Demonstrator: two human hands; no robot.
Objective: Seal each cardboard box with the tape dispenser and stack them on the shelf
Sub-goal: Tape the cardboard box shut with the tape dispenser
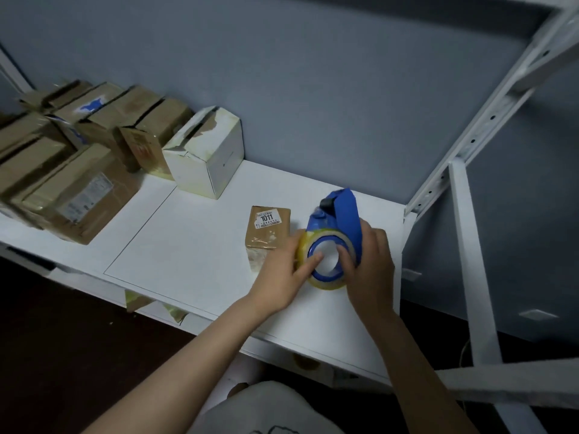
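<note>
I am gripping the dispenser (340,214) with my right hand (372,264), fingers curled round its blue body, while my left hand (285,277) is pinching the roll (326,285) from the other side. The box (269,228) is lying on the shelf (188,245) just left of my grip, touching my left hand. Its long axis seems to be running away from me, so the left hand is nearer to steady it.
</note>
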